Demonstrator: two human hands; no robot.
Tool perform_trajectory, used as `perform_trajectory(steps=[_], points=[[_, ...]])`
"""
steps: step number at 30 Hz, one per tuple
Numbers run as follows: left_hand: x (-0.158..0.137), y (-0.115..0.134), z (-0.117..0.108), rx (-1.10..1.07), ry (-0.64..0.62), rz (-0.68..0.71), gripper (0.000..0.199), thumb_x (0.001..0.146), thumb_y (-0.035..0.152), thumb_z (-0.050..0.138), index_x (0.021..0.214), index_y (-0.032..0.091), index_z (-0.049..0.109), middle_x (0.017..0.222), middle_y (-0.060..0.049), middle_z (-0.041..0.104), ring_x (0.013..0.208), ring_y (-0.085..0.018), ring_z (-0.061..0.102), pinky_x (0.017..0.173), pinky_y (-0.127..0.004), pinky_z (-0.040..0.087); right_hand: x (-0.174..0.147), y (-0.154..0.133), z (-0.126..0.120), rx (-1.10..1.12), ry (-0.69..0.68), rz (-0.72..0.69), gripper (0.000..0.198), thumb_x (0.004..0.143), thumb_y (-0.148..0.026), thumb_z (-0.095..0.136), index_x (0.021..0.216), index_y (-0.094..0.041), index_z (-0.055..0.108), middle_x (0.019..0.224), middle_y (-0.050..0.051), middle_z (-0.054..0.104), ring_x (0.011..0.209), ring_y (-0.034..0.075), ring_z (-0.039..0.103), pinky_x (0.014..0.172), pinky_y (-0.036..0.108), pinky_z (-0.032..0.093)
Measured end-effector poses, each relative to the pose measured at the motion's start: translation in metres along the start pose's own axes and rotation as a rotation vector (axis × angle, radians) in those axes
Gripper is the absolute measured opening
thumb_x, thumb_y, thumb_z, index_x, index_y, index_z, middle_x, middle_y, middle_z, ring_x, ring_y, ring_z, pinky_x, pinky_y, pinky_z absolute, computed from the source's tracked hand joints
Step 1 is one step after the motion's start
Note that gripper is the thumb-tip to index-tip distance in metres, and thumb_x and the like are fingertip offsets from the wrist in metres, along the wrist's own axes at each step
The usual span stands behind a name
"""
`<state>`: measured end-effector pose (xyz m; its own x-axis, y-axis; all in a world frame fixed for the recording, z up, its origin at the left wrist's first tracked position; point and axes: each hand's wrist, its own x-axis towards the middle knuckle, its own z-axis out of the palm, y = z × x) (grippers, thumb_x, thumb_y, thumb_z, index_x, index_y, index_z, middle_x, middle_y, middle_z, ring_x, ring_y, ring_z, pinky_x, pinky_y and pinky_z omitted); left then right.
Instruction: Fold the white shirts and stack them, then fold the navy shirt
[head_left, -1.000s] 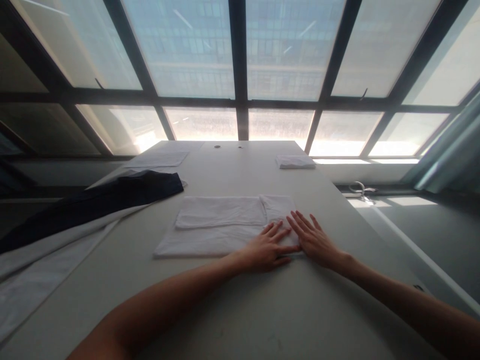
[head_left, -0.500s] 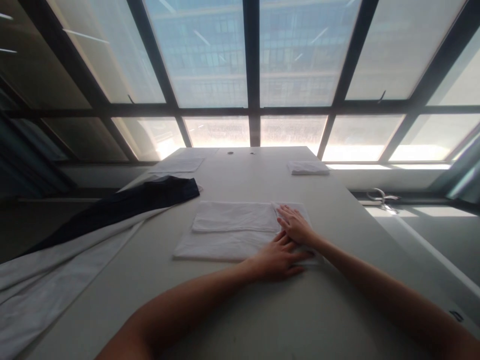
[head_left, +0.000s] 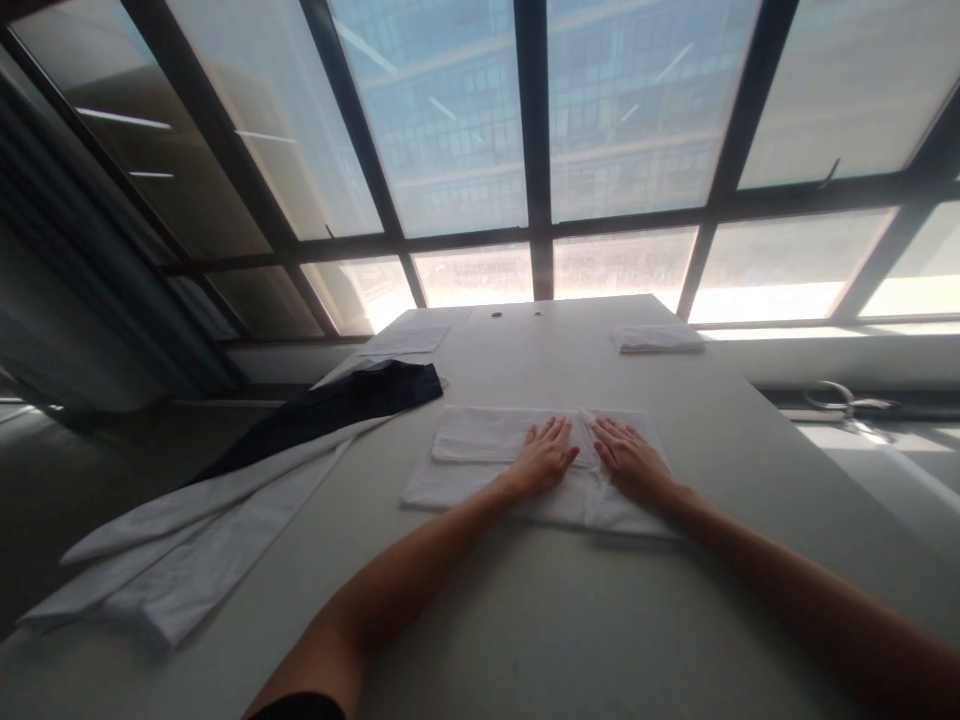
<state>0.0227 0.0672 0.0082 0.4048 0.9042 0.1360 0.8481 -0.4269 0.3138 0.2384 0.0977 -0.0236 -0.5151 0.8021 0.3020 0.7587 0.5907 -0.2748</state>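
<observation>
A folded white cloth garment lies flat on the white table in front of me. A crease runs down it between my two hands. My left hand rests palm down on its middle, fingers stretched out and pointing away from me. On the right part of the cloth, my right hand lies flat too, its fingers angled to the left. Neither hand grips anything. The exact kind of garment cannot be made out from its folded shape.
To the left, dark navy clothing and long white clothing hang over the table's edge. Folded white cloths lie at the far right and far left. Beyond stand tall windows.
My left hand has slid up and left, off the lower right of the cloth, onto its middle. The hands have come apart, lying side by side. The view has shifted and tilted.
</observation>
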Motion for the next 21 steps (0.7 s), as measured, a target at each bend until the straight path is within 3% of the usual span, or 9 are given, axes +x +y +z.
perform_trajectory(steps=[3,7,12,16,21], points=[[-0.001,-0.035,-0.002,0.150,-0.136,-0.065,0.067,0.106,0.053,0.022,0.160,0.014,0.023,0.166,-0.014,0.018,0.154,-0.028,0.011,0.121,-0.055,0.013,0.000,0.000,0.001,-0.028,-0.008,-0.002,0.054,0.105,-0.036,0.027,0.154,-0.018,0.040,0.156,0.012,0.043,0.146,0.024,0.035,0.120,0.048,0.027],[-0.020,-0.084,-0.015,0.219,-0.080,-0.197,0.063,0.106,0.052,0.022,0.161,0.020,0.023,0.166,-0.010,0.019,0.154,-0.030,0.013,0.121,-0.054,0.016,-0.001,-0.002,-0.002,-0.041,-0.026,0.001,0.055,0.105,-0.038,0.026,0.153,-0.016,0.041,0.157,0.013,0.041,0.147,0.024,0.035,0.120,0.048,0.027],[-0.057,-0.135,-0.041,0.305,-0.043,-0.390,0.059,0.106,0.046,0.024,0.158,0.019,0.029,0.165,-0.012,0.023,0.152,-0.031,0.018,0.121,-0.052,0.016,-0.002,-0.003,-0.002,-0.057,-0.024,-0.005,0.057,0.105,-0.038,0.025,0.152,-0.011,0.042,0.157,0.015,0.041,0.146,0.025,0.035,0.120,0.049,0.027],[-0.079,-0.156,-0.054,0.339,-0.015,-0.511,0.058,0.106,0.041,0.025,0.157,0.014,0.031,0.164,-0.014,0.025,0.151,-0.032,0.022,0.119,-0.053,0.020,-0.002,-0.001,0.001,-0.049,-0.002,-0.004,0.055,0.105,-0.037,0.026,0.153,-0.016,0.042,0.156,0.013,0.043,0.146,0.025,0.036,0.119,0.050,0.029],[-0.093,-0.159,-0.061,0.335,0.084,-0.574,0.051,0.104,0.029,0.026,0.151,0.013,0.042,0.158,-0.017,0.038,0.145,-0.030,0.034,0.118,-0.048,0.026,-0.003,0.002,0.005,-0.046,0.002,0.004,0.056,0.104,-0.037,0.027,0.154,-0.017,0.041,0.155,0.012,0.044,0.146,0.025,0.037,0.119,0.049,0.030]])
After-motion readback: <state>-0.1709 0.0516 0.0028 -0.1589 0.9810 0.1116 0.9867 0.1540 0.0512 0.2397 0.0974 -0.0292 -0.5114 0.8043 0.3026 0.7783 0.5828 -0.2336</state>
